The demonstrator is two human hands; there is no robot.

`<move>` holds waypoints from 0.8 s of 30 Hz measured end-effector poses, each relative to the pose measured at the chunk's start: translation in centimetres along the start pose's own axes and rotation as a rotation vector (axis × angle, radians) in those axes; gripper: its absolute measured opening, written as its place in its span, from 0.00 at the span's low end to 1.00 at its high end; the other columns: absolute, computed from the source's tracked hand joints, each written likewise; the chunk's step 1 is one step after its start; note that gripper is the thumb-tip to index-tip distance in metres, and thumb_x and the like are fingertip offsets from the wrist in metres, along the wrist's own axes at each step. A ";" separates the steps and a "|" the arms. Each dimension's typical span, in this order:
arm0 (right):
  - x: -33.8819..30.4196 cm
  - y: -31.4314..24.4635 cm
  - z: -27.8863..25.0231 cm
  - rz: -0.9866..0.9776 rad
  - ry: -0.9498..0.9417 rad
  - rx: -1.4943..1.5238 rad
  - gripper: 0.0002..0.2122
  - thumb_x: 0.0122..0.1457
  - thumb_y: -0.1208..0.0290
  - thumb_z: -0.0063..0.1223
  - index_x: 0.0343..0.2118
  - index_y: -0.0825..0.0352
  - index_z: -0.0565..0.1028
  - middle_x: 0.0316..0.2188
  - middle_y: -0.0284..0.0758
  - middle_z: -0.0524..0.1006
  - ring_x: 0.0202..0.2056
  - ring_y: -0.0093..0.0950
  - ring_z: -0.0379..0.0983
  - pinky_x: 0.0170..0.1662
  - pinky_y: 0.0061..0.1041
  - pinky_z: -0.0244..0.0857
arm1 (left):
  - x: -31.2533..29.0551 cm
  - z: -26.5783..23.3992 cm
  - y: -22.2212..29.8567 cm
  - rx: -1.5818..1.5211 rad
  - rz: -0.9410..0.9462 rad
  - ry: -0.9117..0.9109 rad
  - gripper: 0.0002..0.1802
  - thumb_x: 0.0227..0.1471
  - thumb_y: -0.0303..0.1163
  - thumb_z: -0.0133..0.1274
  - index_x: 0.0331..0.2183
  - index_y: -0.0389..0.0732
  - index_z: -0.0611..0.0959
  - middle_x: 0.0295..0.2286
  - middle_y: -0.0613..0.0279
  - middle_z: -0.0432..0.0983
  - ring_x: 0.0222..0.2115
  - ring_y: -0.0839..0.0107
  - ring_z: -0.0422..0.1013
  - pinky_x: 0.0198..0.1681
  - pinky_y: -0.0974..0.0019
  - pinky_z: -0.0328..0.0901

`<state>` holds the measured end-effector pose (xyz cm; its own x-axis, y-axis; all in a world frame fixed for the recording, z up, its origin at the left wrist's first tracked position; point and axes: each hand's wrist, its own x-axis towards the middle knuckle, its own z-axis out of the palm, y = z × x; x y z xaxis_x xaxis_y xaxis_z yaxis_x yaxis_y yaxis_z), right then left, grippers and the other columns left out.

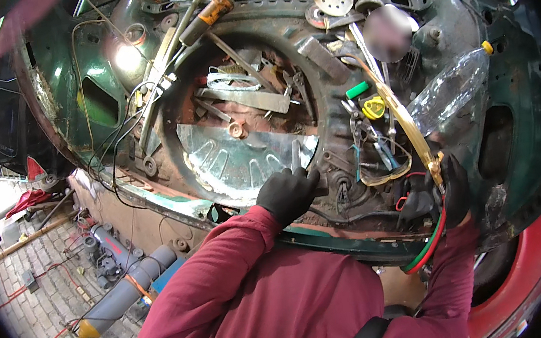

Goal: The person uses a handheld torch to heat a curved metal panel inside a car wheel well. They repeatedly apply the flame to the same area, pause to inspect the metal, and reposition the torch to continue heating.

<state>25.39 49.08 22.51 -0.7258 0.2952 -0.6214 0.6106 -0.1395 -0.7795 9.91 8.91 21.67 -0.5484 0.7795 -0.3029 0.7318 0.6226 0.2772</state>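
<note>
My left hand [289, 193], in a black glove, is closed at the near edge of a round spare-wheel well [179, 159]. A narrow grey metal piece [296, 155] sticks up from its fingers; its kind is hidden by the grip. Below it lies a cut greenish sheet-metal panel [229, 154] with pressed ribs, inside the well. My right hand [453, 183], also black-gloved, is closed around the near end of a brass gas torch [418, 142]. The torch slants up and away to the left. A red and green hose pair [436, 243] runs down from it.
An angle grinder [210, 17] rests at the far rim. Metal strips [246, 98] lie in the well. A clear plastic bottle [452, 91], pliers [355, 122] and a yellow tape measure [374, 108] lie at right. A grey gas cylinder [127, 289] lies on the brick floor.
</note>
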 end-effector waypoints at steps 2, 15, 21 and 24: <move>-0.6 4.7 -2.5 -0.421 0.300 -0.571 0.20 0.81 0.55 0.39 0.48 0.68 0.78 0.37 0.33 0.78 0.37 0.23 0.74 0.42 0.24 0.67 | -0.5 0.1 -0.3 -0.023 -0.001 0.071 0.16 0.61 0.47 0.61 0.39 0.45 0.79 0.30 0.56 0.79 0.25 0.56 0.80 0.24 0.53 0.72; 3.5 23.8 -7.7 -0.562 0.537 -0.867 0.21 0.78 0.58 0.49 0.62 0.72 0.72 0.57 0.50 0.78 0.57 0.41 0.76 0.60 0.38 0.70 | -0.6 0.1 -0.4 -0.105 0.023 -0.034 0.23 0.67 0.50 0.56 0.47 0.38 0.78 0.35 0.45 0.82 0.26 0.48 0.82 0.26 0.47 0.75; -2.3 10.8 0.1 -0.166 0.601 -0.535 0.30 0.73 0.62 0.56 0.72 0.70 0.63 0.68 0.54 0.70 0.68 0.48 0.69 0.69 0.46 0.62 | -1.2 1.7 -1.1 -0.094 0.036 -0.095 0.24 0.61 0.47 0.60 0.50 0.39 0.79 0.35 0.46 0.82 0.30 0.48 0.83 0.28 0.46 0.76; -2.4 6.3 1.5 -0.402 0.689 -0.831 0.30 0.71 0.62 0.58 0.72 0.67 0.66 0.66 0.52 0.72 0.66 0.52 0.68 0.69 0.48 0.62 | -1.3 0.3 -1.1 -0.087 0.010 -0.110 0.29 0.56 0.48 0.64 0.52 0.40 0.78 0.37 0.45 0.83 0.29 0.49 0.83 0.27 0.47 0.76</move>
<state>30.50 46.03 18.98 -0.7443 0.6669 0.0351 0.5806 0.6722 -0.4594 9.98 7.18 21.48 -0.4905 0.7762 -0.3962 0.6964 0.6224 0.3572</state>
